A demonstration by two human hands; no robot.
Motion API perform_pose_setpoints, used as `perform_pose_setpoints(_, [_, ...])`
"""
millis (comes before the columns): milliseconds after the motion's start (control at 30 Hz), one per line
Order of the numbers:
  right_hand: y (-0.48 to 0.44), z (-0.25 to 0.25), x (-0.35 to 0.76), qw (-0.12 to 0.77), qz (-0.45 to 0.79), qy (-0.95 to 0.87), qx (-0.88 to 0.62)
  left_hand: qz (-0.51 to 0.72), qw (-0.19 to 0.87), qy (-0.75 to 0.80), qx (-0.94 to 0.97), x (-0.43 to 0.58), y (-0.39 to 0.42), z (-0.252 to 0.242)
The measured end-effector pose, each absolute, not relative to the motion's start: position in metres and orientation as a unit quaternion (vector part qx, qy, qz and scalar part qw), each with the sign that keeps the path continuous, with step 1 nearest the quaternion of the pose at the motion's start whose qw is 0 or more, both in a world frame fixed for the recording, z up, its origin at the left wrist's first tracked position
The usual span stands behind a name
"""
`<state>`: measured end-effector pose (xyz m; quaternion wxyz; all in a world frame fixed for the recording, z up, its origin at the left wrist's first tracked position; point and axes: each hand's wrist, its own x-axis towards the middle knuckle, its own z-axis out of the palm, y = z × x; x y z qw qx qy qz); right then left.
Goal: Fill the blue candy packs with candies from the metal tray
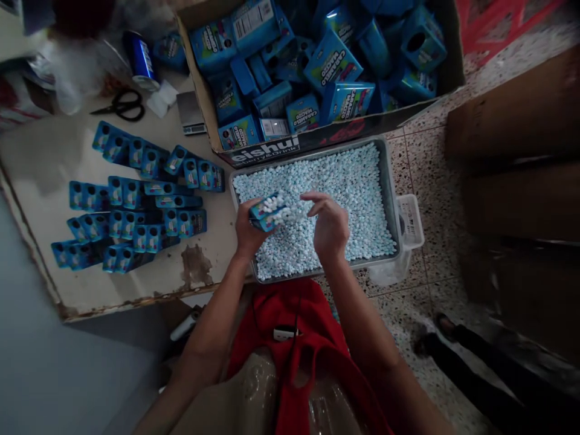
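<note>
My left hand (pixel 249 232) is closed around a small blue candy box (pixel 263 222), held over the left part of a metal tray (pixel 389 199). White candies are heaped at the box's top. Pale blue and white candies (pixel 348 175) fill the tray. To the right of the box, my right hand (pixel 330 226) hovers above the candies with its fingers apart and partly bent. Nothing shows between those fingers.
Several rows of blue boxes (pixel 136 223) stand on the worn table (pixel 31 181) at left. Behind the tray is a carton (pixel 385 124) full of blue boxes. Scissors (pixel 122 109), a can (pixel 141 63) and a plastic container (pixel 411 220) lie nearby. A person's legs (pixel 480 356) show at right.
</note>
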<state>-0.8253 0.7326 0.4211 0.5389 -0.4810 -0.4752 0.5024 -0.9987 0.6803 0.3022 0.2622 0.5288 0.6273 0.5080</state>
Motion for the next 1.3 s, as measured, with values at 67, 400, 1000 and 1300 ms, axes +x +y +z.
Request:
perform_pose_setpoints(67, [0.725,0.410,-0.805,0.494,0.498,-0.460,-0.544,0.506,0.267,0.634,0.521,-1.004,0.685,0.295])
perform_pose_setpoints(400, [0.690,0.363,-0.746,0.331,0.477,-0.523,-0.624,0.509,0.481,0.549,0.457,-0.999,0.687,0.286])
perform_pose_setpoints(1000, [0.716,0.354,-0.808,0.159,0.398,-0.792,-0.435,0.490,0.530,0.499,0.481,-1.016,0.660,0.303])
perform_pose_setpoints(1300, [0.718,0.357,-0.815,0.131,0.376,-0.804,-0.442,0.397,0.389,0.555,0.620,-1.030,0.658,0.342])
